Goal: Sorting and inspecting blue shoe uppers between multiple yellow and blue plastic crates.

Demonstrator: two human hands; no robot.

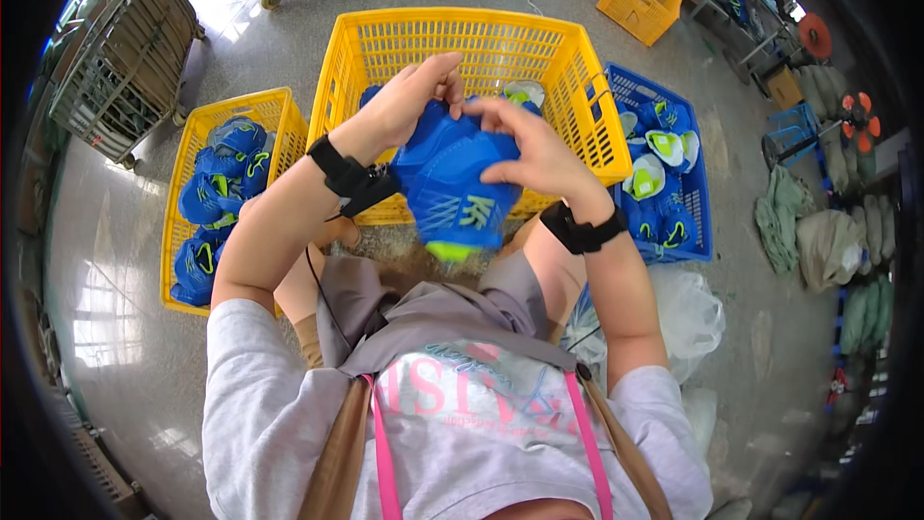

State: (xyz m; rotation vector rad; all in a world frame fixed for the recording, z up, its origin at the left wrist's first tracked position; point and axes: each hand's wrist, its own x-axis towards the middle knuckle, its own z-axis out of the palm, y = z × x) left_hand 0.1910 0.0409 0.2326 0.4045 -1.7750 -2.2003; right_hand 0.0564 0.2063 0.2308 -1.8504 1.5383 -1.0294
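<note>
Between my hands hangs a blue shoe upper [454,169] with light green marks and a bright green tip, its lower end blurred. My left hand [409,108] is at its top edge, fingers curled and pinched together. On the other side, my right hand [531,146] grips the upper, thumb on its face and fingers at the top edge. Behind it stands a large yellow basket [462,17], where a few more uppers show, one with a white and green lining [525,92]. My hands and the held upper hide part of what lies inside.
To the left, a yellow crate [171,221] holds several blue uppers; to the right, a blue crate [709,202] holds several more. An orange crate [640,2] sits farther off. A wheeled cage cart [130,53] stands at far left, clear plastic bags [688,318] beside my right leg.
</note>
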